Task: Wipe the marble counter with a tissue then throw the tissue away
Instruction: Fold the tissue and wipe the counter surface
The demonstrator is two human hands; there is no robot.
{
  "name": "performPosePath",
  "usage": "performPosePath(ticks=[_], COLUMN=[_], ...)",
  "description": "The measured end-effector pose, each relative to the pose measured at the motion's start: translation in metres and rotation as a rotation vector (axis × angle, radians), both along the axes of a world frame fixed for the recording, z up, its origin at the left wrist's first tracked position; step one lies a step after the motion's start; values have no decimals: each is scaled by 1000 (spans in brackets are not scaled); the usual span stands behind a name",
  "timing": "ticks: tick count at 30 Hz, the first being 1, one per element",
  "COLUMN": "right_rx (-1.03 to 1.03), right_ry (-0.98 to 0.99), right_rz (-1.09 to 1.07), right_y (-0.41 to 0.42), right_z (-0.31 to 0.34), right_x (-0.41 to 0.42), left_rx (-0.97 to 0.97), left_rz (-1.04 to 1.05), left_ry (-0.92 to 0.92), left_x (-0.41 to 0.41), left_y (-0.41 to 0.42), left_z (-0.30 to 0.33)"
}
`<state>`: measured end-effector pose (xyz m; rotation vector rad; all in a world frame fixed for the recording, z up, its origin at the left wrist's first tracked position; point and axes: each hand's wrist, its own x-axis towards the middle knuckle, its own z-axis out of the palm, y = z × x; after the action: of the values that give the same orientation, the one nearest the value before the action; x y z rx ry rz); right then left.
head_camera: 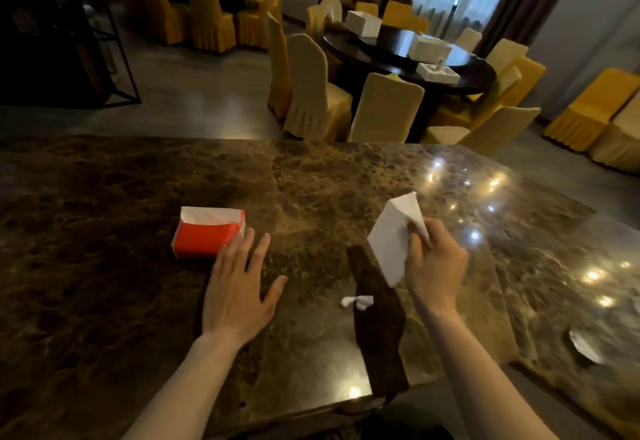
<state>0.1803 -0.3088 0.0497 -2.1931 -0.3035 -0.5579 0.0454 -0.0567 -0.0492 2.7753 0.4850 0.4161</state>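
Note:
A brown marble counter [104, 197] fills the lower half of the view. On it lies a red tissue pack [207, 233] with white tissue showing at its open top. My left hand [239, 290] rests flat on the counter, fingers spread, fingertips touching the pack's right end. A white tissue [394, 235] hangs above the counter, pinched near its top by my right hand [434, 266]. A small crumpled white scrap [356, 301] lies on the counter between my hands.
A shiny metal dish [585, 346] sits at the counter's right edge. Beyond the counter stand round dark dining tables [381, 58] ringed by yellow and cream covered chairs [311, 93]. A dark metal shelf frame [69, 41] stands at the far left.

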Motion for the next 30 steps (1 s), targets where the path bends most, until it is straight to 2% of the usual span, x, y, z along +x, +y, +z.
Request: performPosePath(ticks=[3, 7, 9, 14, 18, 20, 22, 25, 28, 30], right_rx=[-177, -421, -536, -383, -642, -700, -697, -633, -337, -193], right_ry=[-46, 183, 251, 274, 261, 171, 116, 148, 303, 337], right_rz=[142, 427, 495, 331, 368, 398, 386, 364, 250, 152], right_y=[-6, -5, -4, -5, -5, -1, 4, 9, 9, 5], right_z=[-22, -60, -74, -67, -65, -67, -69, -71, -66, -60], right_x=[-21, -58, -69, -58, -46, -52, -57, -57, -44, -35], left_rx=[-47, -40, -37, -18, -13, 2, 4, -12, -23, -28], left_rz=[-32, 12, 19, 37, 54, 54, 54, 48, 39, 35], left_ry=[136, 216, 226, 222, 215, 218, 216, 215, 216, 212], left_x=[4, 3, 3, 4, 6, 6, 6, 6, 5, 4], left_y=[-21, -26, -24, -25, -24, -24, -23, -23, -23, -23], left_z=[-10, -20, -21, -24, -27, -29, -30, -29, -27, -25])
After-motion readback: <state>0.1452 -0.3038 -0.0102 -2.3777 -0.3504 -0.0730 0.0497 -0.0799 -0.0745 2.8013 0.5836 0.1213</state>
